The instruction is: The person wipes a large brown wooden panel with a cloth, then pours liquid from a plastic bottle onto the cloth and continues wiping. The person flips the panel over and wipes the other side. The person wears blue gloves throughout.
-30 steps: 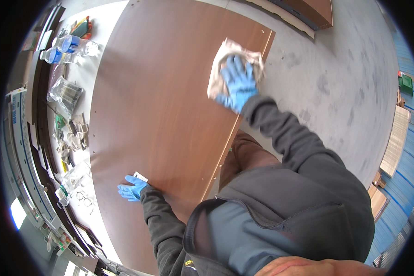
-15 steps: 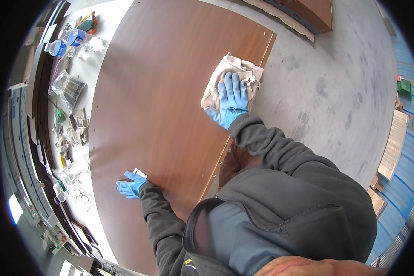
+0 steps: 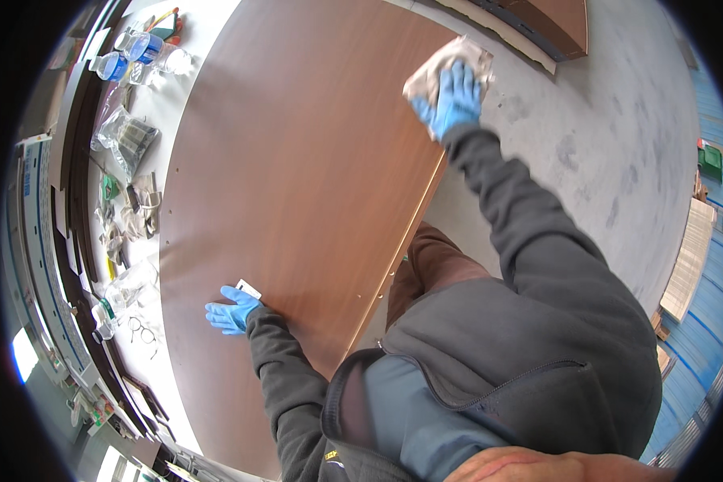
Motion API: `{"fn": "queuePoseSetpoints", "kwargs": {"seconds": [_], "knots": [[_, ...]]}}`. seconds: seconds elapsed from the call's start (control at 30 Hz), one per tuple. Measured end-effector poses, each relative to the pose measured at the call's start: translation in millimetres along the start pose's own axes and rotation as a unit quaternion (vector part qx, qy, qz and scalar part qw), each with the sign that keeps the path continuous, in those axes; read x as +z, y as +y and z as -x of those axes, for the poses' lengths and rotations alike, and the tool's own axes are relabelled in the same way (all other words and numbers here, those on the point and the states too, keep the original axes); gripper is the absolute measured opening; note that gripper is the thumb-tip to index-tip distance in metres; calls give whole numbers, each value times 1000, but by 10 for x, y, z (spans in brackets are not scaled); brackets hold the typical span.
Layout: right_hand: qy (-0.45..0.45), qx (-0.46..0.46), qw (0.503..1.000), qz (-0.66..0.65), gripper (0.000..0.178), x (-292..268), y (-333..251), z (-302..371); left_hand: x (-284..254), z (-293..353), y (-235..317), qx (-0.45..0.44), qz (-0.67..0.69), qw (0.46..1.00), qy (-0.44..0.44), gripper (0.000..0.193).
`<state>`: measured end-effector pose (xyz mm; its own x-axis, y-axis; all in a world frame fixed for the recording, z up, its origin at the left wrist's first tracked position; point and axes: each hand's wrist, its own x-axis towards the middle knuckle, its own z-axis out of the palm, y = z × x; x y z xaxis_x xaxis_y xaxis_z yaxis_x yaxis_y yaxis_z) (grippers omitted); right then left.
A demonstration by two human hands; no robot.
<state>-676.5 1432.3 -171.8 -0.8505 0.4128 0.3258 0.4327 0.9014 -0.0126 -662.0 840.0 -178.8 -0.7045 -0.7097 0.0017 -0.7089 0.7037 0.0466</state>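
White surface [image 3: 203, 30]: at far left, running alongside the brown panel.
Bottles [image 3: 142, 48]: clear plastic with blue bands, at the surface's upper end.
Plastic bag [image 3: 132, 140]: see-through, crumpled, below the bottles.
Eyeglasses [image 3: 143, 331]: thin-framed, farther down.
Left hand [image 3: 232, 310]: blue-gloved, laid on the panel, fingers spread, grasping nothing.
White tag [image 3: 249, 288]: small, just beside that hand.
Brown panel [image 3: 297, 161]: large, smooth, wood-toned, filling the middle.
Cloth [image 3: 432, 71]: pale, bunched, over the panel's upper right corner.
Right hand [image 3: 456, 95]: blue-gloved, fingers extended flat over the cloth, unclenched.
Floor [image 3: 570, 201]: grey, dark-smudged, right of the panel.
Green container [image 3: 709, 162]: at far right.
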Motion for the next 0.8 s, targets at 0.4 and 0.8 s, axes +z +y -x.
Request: {"fn": "queuePoseSetpoints", "kwargs": {"seconds": [0.4, 0.8], "knots": [[-81, 11, 996, 30, 97, 159, 615, -579, -13, -9, 128, -6, -28, 1000, -10, 93], [-192, -118, 963, -145, 83, -1041, -716, 1174, -30, -1, 258, -8, -29, 1000, -6, 91]]}}
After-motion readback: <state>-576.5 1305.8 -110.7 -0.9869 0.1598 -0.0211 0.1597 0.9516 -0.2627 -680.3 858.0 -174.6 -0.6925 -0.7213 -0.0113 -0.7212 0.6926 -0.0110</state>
